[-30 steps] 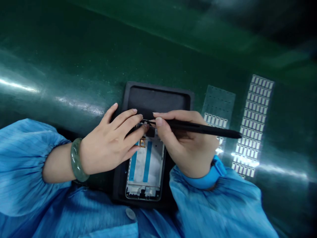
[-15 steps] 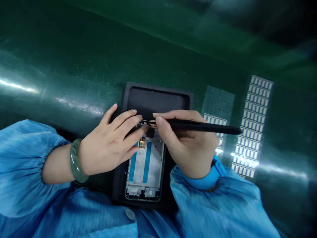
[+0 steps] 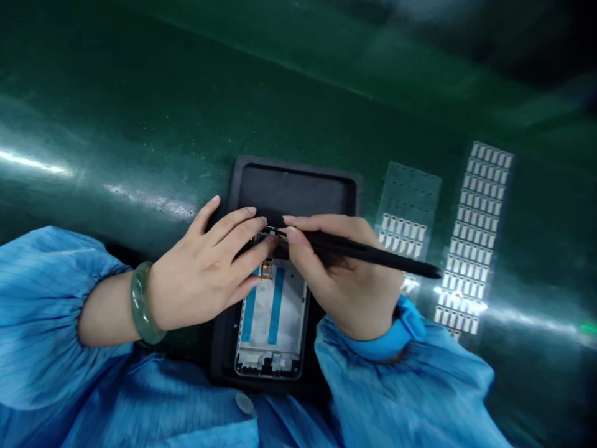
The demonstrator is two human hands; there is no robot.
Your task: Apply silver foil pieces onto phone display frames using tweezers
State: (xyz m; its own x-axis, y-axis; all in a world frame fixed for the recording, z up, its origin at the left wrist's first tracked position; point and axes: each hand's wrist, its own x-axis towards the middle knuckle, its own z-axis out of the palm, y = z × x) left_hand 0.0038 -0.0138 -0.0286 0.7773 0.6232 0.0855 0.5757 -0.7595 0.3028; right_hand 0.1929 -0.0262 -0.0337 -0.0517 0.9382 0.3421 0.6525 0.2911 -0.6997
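Observation:
A phone mid-frame (image 3: 292, 311) with a bare silver back, two blue adhesive strips and a small gold flex piece (image 3: 266, 269) lies at the near end of a black tray. My left hand (image 3: 205, 274) lies over its upper left corner, fingers stretched out and fingertips at the top edge. Held like a pen in my right hand (image 3: 347, 280) are black tweezers (image 3: 373, 250). Their tips reach the phone's top edge beside my left fingertips. What lies right at the tips is too small and partly hidden to make out.
The black tray (image 3: 237, 180) has a recess at its far end. To the right lie a partly used clear sheet of small pale stickers (image 3: 402, 233) and a fuller sheet (image 3: 480, 218). All rest on a shiny green mat (image 3: 140, 143).
My right hand has shifted slightly left, and the rear end of the tweezers has swung down and toward me. My left hand and the phone have hardly moved.

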